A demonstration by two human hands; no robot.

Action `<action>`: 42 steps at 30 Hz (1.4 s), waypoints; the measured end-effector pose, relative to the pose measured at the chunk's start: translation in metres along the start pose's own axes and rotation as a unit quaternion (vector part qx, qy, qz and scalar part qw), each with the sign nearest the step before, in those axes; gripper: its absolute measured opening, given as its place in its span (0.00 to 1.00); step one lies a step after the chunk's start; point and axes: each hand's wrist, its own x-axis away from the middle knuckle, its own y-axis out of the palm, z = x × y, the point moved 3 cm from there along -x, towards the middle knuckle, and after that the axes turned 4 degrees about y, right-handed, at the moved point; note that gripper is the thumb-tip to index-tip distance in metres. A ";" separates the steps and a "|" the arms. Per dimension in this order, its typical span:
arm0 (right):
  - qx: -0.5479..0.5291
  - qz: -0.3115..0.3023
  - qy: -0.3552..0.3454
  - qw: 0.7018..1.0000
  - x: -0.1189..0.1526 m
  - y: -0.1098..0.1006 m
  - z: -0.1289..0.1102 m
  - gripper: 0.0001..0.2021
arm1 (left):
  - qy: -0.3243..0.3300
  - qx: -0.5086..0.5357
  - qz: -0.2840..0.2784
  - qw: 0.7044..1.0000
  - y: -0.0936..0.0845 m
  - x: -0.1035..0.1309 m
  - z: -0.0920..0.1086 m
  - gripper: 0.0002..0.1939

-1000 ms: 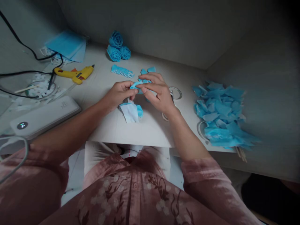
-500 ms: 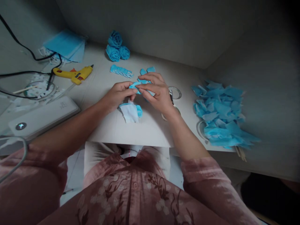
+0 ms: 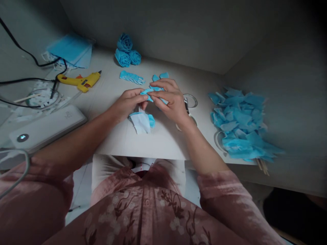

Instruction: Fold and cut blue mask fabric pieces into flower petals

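Note:
A small blue fabric piece is pinched between my two hands above the middle of the table. My left hand grips its left end between thumb and fingers. The fingertips of my right hand close on its right side, partly hiding it. Just below my hands lie a whitish fabric piece and a blue scrap. Behind my right fingers rest several blue cut pieces, partly covered. A pleated blue strip lies beyond my left hand.
Three blue fabric roses stand at the back. On the left are a yellow glue gun, blue face masks, cables and a white power bank. Rolls of tape and a heap of blue fabric pieces occupy the right.
My fingers have shifted slightly on the blue fabric piece, and less of it shows between them. The things on the table stay where they were.

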 end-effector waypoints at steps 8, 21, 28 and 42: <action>-0.081 0.035 0.081 0.993 0.001 -0.005 -0.015 0.19 | 0.028 -0.028 0.046 0.998 -0.004 -0.002 0.001 0.11; -0.126 -0.021 0.134 0.983 0.006 0.015 0.018 0.32 | 0.031 -0.039 0.065 0.997 -0.004 -0.004 -0.002 0.12; -0.183 -0.032 0.165 0.969 0.007 0.026 0.023 0.30 | 0.033 -0.093 0.057 0.994 -0.003 -0.002 -0.002 0.13; -0.261 -0.038 0.222 0.939 0.004 0.008 0.022 0.19 | -0.005 0.049 0.092 0.995 -0.013 -0.008 0.006 0.10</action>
